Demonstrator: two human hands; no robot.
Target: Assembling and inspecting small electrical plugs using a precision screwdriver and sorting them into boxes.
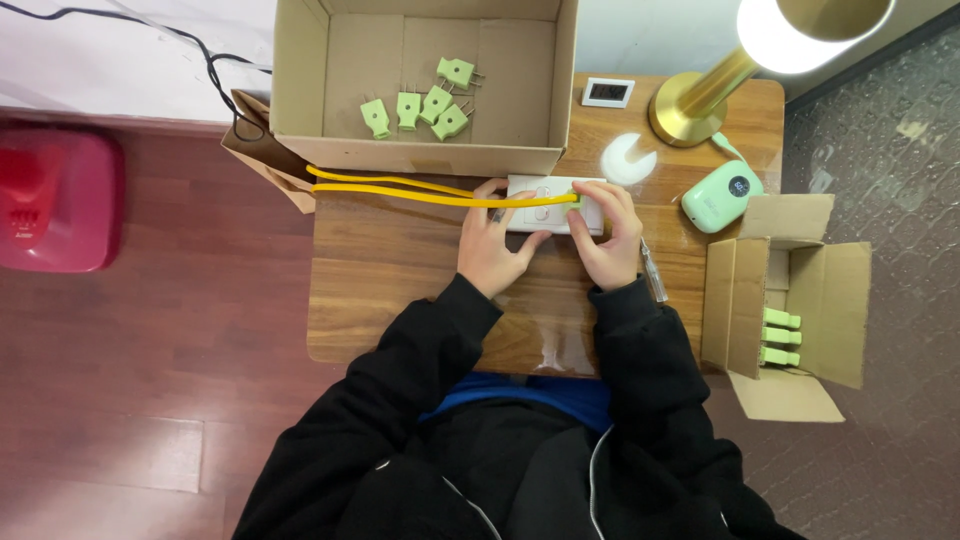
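In the head view, a white power strip (545,204) is held on the wooden table (400,300) by the left hand (492,245). A green plug (578,200) on the yellow cord (400,188) is pressed at the strip under the right hand (610,235). Five green plugs (425,108) lie in the large cardboard box (300,70); three remain in the small box (830,300).
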